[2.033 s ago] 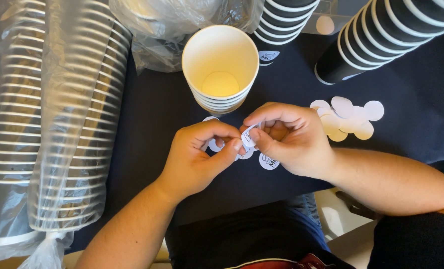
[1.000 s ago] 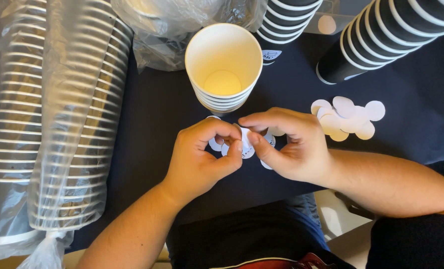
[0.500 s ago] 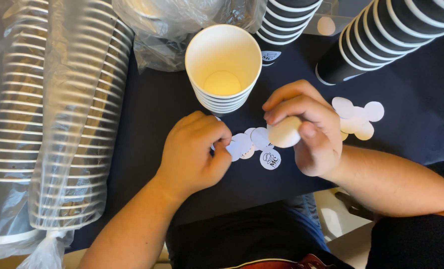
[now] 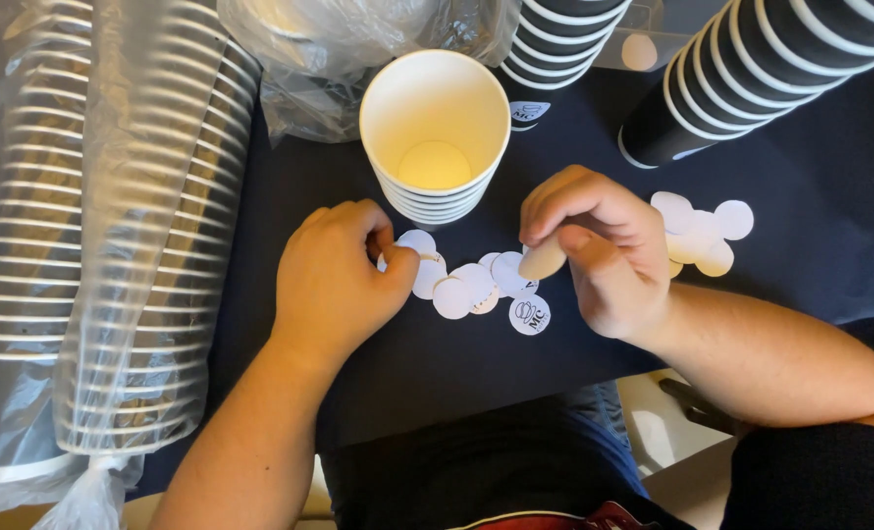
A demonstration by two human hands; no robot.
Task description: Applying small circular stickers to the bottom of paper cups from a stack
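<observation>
On the dark counter, near edge first:

Left hand: curled, grip pinched on a white round sticker at the end of the sticker cluster.

Right hand: grip closed between thumb and fingers on a tan backing disc, just above the cluster.

Cluster: white paper rounds, overlapping, flat on counter between the hands; one with a dark printed mark face up.

Technique: best peeled slowly from the edge, sticker kept flat, adhesive side untouched, spare rounds clear of the fingers.

Spent rounds: small pile of pale discs right of right hand.

White cup stack: upright, open, empty, beyond the cluster.

Dark sleeves of cups: black with white rims, lying far right.

Bagged cups: long clear plastic sleeves, far left.
</observation>
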